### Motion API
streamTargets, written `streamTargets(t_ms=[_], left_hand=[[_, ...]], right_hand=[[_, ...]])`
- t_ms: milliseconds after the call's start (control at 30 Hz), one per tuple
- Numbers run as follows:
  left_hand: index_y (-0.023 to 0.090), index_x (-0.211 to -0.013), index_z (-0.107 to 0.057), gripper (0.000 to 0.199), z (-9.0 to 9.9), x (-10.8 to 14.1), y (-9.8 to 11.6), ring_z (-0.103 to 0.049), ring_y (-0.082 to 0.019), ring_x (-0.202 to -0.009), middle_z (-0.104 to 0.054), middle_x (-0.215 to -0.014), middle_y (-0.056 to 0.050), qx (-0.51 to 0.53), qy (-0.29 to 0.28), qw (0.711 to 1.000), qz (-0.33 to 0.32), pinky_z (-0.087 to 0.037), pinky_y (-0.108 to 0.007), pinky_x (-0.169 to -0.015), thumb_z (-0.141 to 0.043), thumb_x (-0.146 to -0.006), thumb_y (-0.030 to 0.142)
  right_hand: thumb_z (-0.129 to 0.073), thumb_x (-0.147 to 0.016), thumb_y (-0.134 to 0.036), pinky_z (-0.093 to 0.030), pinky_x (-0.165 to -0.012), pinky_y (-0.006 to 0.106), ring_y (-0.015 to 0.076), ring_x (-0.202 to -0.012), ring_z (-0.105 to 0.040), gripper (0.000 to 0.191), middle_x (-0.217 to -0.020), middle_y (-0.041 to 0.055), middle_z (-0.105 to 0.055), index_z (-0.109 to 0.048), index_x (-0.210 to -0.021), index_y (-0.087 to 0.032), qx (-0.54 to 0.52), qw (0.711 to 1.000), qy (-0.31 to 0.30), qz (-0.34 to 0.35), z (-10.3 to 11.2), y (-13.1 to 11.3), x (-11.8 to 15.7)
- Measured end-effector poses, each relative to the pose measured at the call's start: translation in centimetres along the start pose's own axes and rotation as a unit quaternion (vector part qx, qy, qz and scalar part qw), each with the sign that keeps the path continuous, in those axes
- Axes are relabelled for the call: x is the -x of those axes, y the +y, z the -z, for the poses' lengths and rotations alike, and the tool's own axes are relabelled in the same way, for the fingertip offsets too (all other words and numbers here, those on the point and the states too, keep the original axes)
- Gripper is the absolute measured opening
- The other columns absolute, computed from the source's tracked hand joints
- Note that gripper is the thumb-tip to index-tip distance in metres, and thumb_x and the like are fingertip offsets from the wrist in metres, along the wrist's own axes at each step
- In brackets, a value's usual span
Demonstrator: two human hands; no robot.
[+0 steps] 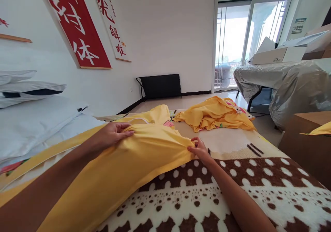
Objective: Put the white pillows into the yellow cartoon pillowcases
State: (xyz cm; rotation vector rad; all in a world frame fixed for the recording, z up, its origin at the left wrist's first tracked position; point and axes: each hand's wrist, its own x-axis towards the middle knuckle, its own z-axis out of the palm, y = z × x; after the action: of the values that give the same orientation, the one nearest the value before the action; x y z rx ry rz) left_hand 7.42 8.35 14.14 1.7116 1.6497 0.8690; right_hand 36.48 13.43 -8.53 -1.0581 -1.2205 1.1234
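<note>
A plump yellow pillowcase (134, 156), seemingly with a pillow inside, stretches across the bed in front of me. My left hand (113, 133) grips its upper edge, thumb on the near side and the fingertips partly hidden in the cloth. At the far right corner, my right hand (199, 149) pinches the fabric between thumb and fingers, and creases run from there toward the left hand. Just beyond lies a crumpled yellow printed cloth (217, 114), touched by neither hand.
A brown and cream patterned blanket (186, 197) covers the bed. White pillows (46, 121) are stacked at the left. Cardboard boxes (279, 54) rest on plastic-covered furniture (289, 80) at the right, near a brown carton (307, 139). A black folded panel (161, 86) leans against the wall.
</note>
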Motion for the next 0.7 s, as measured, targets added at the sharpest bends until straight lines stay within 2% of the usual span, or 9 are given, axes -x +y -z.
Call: streamTargets(t_ms=[67, 133, 200, 267, 367, 433, 500, 600, 700], left_hand=[[0.013, -0.097, -0.064, 0.051, 1.5, -1.1, -1.6, -0.065, -0.022, -0.078, -0.072, -0.079, -0.001, -0.082, 0.029, 0.996, 0.032, -0.047, -0.023, -0.065, -0.070, -0.063, 0.051], [0.014, -0.084, -0.065, 0.039, 2.3, -1.9, -3.2, -0.062, -0.021, -0.072, -0.068, -0.069, 0.000, -0.212, 0.047, 0.975, 0.036, -0.042, -0.022, -0.063, -0.063, -0.069, 0.050], [0.016, -0.079, -0.064, 0.034, 2.4, -2.3, -4.2, -0.060, -0.021, -0.074, -0.066, -0.071, -0.002, -0.311, 0.081, 0.947, 0.013, -0.039, -0.023, -0.065, -0.057, -0.075, 0.049], [0.018, -0.082, -0.062, 0.032, 2.0, -2.5, -4.1, -0.058, -0.022, -0.076, -0.065, -0.077, -0.004, -0.347, 0.135, 0.928, -0.005, -0.037, -0.024, -0.064, -0.048, -0.080, 0.047], [0.020, -0.083, -0.057, 0.030, 1.4, -3.2, -2.1, -0.052, -0.019, -0.070, -0.060, -0.072, -0.003, -0.344, 0.252, 0.903, -0.047, -0.033, -0.025, -0.061, -0.039, -0.085, 0.044], [0.020, -0.081, -0.056, 0.028, 1.2, -4.1, 0.0, -0.050, -0.017, -0.068, -0.056, -0.069, -0.002, -0.317, 0.317, 0.887, -0.109, -0.033, -0.025, -0.062, -0.039, -0.086, 0.042], [0.018, -0.081, -0.057, 0.027, 1.1, -5.4, 2.2, -0.050, -0.017, -0.073, -0.056, -0.071, -0.003, -0.301, 0.370, 0.858, -0.188, -0.035, -0.026, -0.068, -0.041, -0.086, 0.039], [0.013, -0.083, -0.061, 0.029, 0.5, -7.2, 5.2, -0.050, -0.020, -0.086, -0.056, -0.076, -0.006, -0.303, 0.422, 0.807, -0.281, -0.036, -0.031, -0.081, -0.044, -0.086, 0.037], [0.011, -0.084, -0.063, 0.033, -1.0, -8.0, 7.5, -0.049, -0.022, -0.092, -0.056, -0.079, -0.007, -0.276, 0.437, 0.792, -0.326, -0.035, -0.037, -0.089, -0.045, -0.087, 0.038]], right_hand=[[-0.065, -0.060, -0.030, -0.046, -0.061, 0.024, 0.0155, -0.073, -0.058, 0.050, -0.086, 0.0004, -0.063, -0.050, -0.107, -0.021, 0.009, 0.999, -0.031, -0.040, 0.2, -0.5, 0.2], [-0.063, -0.059, -0.026, -0.044, -0.060, 0.023, 0.0152, -0.071, -0.058, 0.038, -0.085, 0.0019, -0.063, -0.056, -0.096, -0.018, 0.036, 0.993, -0.072, -0.083, 0.3, -0.7, 0.3], [-0.061, -0.060, -0.024, -0.041, -0.055, 0.023, 0.0140, -0.064, -0.055, 0.023, -0.075, 0.0018, -0.061, -0.059, -0.081, -0.015, 0.070, 0.986, -0.102, -0.110, 0.3, -0.7, 0.3], [-0.059, -0.063, -0.024, -0.037, -0.053, 0.022, 0.0124, -0.060, -0.051, 0.015, -0.067, -0.0003, -0.058, -0.059, -0.075, -0.014, 0.107, 0.979, -0.122, -0.121, -0.2, -0.7, 0.5], [-0.061, -0.065, -0.024, -0.035, -0.054, 0.021, 0.0111, -0.062, -0.048, 0.010, -0.064, -0.0033, -0.053, -0.058, -0.070, -0.015, 0.159, 0.971, -0.148, -0.101, -1.3, -1.5, 1.1], [-0.066, -0.063, -0.024, -0.033, -0.055, 0.022, 0.0108, -0.062, -0.046, 0.014, -0.063, -0.0041, -0.050, -0.055, -0.062, -0.016, 0.192, 0.964, -0.165, -0.081, -2.0, -2.2, 1.6], [-0.068, -0.062, -0.023, -0.034, -0.057, 0.022, 0.0111, -0.064, -0.046, 0.017, -0.063, -0.0044, -0.050, -0.053, -0.059, -0.016, 0.216, 0.958, -0.176, -0.066, -2.2, -3.0, 1.9], [-0.068, -0.064, -0.024, -0.036, -0.061, 0.021, 0.0121, -0.070, -0.048, 0.014, -0.065, -0.0041, -0.052, -0.057, -0.063, -0.016, 0.239, 0.953, -0.174, -0.059, -1.3, -4.1, 1.7], [-0.067, -0.066, -0.027, -0.036, -0.060, 0.022, 0.0126, -0.069, -0.047, 0.015, -0.064, -0.0032, -0.052, -0.058, -0.065, -0.015, 0.259, 0.952, -0.152, -0.067, 1.0, -5.5, 1.1]])
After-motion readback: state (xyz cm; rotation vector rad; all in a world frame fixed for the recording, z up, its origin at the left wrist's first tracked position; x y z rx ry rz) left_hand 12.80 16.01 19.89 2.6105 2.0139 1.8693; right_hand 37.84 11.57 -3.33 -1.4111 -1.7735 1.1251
